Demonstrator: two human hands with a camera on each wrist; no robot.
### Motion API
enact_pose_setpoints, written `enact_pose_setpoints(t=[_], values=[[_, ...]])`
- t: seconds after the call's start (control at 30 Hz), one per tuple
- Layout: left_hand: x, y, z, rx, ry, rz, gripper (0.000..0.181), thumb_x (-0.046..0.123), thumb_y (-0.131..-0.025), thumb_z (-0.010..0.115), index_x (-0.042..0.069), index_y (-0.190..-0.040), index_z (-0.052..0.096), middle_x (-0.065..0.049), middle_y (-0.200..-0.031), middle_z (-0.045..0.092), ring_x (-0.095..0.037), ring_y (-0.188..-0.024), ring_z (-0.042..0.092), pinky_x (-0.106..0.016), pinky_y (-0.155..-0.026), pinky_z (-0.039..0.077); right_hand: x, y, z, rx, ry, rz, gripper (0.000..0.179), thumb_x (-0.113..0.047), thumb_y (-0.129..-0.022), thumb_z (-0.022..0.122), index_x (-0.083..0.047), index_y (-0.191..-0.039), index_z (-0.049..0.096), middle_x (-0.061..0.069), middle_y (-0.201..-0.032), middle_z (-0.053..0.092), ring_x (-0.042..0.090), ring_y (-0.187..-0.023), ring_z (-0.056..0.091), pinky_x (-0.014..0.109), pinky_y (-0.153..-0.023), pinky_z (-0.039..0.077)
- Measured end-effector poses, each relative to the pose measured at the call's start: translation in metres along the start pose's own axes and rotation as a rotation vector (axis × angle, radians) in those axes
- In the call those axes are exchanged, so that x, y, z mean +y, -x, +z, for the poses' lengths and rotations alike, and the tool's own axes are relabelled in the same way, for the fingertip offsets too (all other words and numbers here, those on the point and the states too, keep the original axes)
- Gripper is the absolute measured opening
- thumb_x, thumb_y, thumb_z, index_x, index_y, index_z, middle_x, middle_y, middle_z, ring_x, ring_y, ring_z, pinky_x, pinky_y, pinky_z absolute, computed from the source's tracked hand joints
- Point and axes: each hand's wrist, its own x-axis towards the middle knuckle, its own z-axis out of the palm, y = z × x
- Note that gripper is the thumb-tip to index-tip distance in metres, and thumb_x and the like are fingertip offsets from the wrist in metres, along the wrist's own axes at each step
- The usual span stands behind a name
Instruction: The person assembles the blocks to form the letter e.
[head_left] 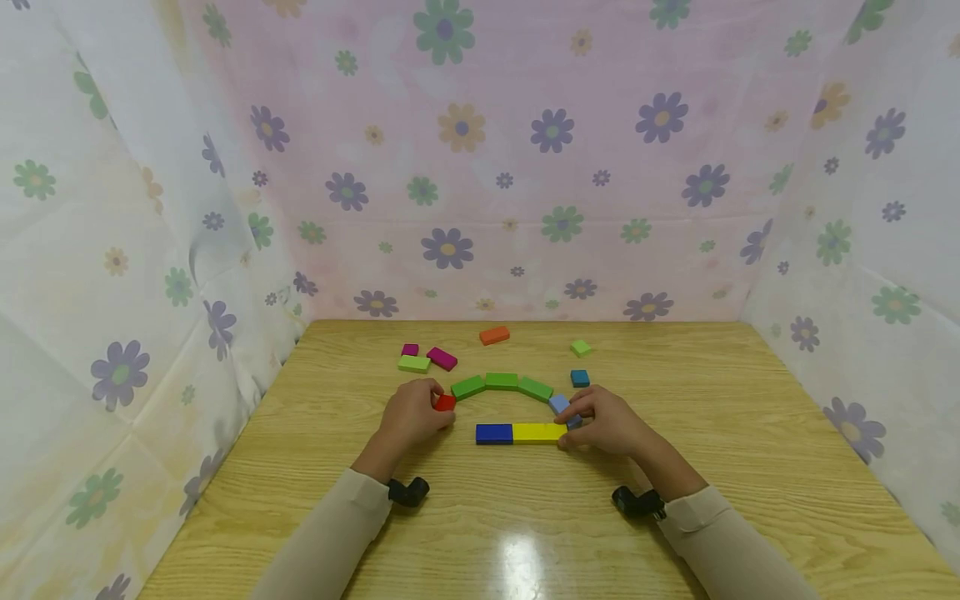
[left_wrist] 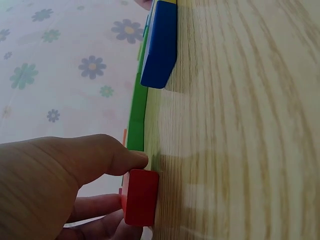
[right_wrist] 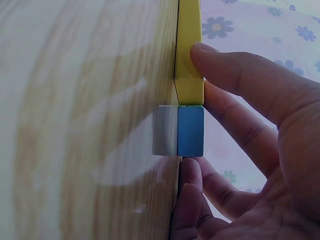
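Observation:
My left hand (head_left: 412, 414) pinches a red block (head_left: 446, 403) at the left end of an arch of blocks; in the left wrist view its thumb lies along the red block's upper end. Three green blocks (head_left: 502, 382) form the top of the arch. Light blue (head_left: 558, 405) shows at the arch's right side, partly hidden by fingers. With thumb and index finger my right hand (head_left: 609, 421) holds the right end of a yellow strip (head_left: 536, 433). A dark blue block (head_left: 493, 434) adjoins that strip on the left, forming a straight row below the arch.
Beyond the arch on the wooden table (head_left: 525, 517) lie an orange block (head_left: 494, 335), two magenta blocks (head_left: 442, 359), a lime block (head_left: 414, 364), a smaller lime block (head_left: 581, 348) and a teal block (head_left: 580, 378). Flowered cloth (head_left: 517, 167) stands behind and at both sides.

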Motion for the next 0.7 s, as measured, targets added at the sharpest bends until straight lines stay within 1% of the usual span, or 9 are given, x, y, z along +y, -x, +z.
enact_pose_setpoints(t=[0.2,0.7], values=[[0.0013,0.0016,-0.0009,0.005,0.000,0.007,0.042,0.032,-0.082,0.085,0.010,-0.116,0.072,-0.002,-0.094,0.065,-0.020,-0.084,0.057,-0.033,-0.074,0.049,-0.0006,0.0003,0.0000,0.000,0.002,0.000,0.027,-0.028,-0.079,0.092,-0.022,-0.103,0.082,0.012,-0.132,0.058,0.031,-0.121,0.056,0.057,-0.103,0.050],[-0.0012,0.0006,0.0005,0.012,0.008,0.032,0.042,0.032,-0.082,0.086,0.010,-0.115,0.072,-0.001,-0.092,0.065,-0.018,-0.084,0.058,-0.034,-0.076,0.050,-0.0019,0.0010,0.0003,0.004,0.005,0.005,0.029,-0.029,-0.077,0.092,-0.022,-0.104,0.083,0.013,-0.133,0.057,0.032,-0.120,0.056,0.055,-0.100,0.052]])
